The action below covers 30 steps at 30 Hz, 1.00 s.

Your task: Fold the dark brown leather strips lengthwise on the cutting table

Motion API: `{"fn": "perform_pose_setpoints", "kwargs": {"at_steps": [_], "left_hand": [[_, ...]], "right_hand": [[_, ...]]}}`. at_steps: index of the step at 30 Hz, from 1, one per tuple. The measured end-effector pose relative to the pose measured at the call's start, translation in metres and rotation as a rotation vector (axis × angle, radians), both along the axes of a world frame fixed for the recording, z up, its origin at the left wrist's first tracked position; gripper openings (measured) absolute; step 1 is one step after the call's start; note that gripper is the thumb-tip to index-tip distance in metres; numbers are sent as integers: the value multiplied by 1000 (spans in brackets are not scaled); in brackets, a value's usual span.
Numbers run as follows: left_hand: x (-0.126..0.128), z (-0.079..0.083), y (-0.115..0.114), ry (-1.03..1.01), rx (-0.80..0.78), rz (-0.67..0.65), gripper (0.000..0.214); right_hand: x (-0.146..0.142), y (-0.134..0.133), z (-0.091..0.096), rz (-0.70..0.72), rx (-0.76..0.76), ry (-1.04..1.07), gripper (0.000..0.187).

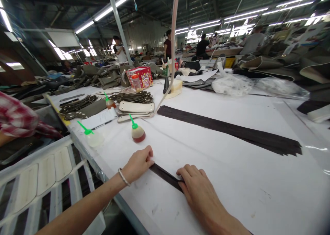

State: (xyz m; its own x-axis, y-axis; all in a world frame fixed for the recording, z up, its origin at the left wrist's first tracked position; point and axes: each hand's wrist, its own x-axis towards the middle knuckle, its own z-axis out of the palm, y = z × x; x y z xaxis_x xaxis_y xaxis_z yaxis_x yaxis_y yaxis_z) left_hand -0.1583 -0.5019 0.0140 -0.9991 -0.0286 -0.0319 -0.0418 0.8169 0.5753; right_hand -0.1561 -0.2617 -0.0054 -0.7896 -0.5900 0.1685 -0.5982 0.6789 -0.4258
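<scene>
A narrow dark brown strip [165, 174] lies on the white table [232, 180] close to its front edge. My left hand [138, 164], with a bracelet on the wrist, is closed in a pinch on the strip's left end. My right hand [197, 187] has curled fingers pressed onto the strip's other end, which it covers. A long stack of similar dark strips [232, 129] lies farther back across the table. A small glue bottle with a green nozzle [137, 131] stands just beyond my left hand.
A second squeeze bottle [91, 135] lies by the table's left edge. Cream panels [136, 107], dark cut pieces [77, 104], a red box [141, 76] and plastic bags [232, 84] sit farther back. A white rack [38, 180] stands at lower left. Other people work in the background.
</scene>
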Motion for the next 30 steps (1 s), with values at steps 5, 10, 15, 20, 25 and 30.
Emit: {"fn": "perform_pose_setpoints", "kwargs": {"at_steps": [5,10,15,20,25,30], "left_hand": [[15,-4,1,285,-7,-153,15],[26,-14,-1,402,-14,-358,31],[27,-3,-4,463,-41,-302,40],[32,26,10,456,33,-229,36],[35,6,17,423,-145,-292,24],[38,-21,5,446,-185,-258,25]], "right_hand": [[-2,1,-7,112,-48,79,23],[-2,3,-14,159,-57,194,22],[-5,2,-14,165,-55,219,23],[-5,0,-13,150,-39,215,25],[0,-3,-10,178,-18,246,28],[4,-4,-7,210,0,283,28]]}}
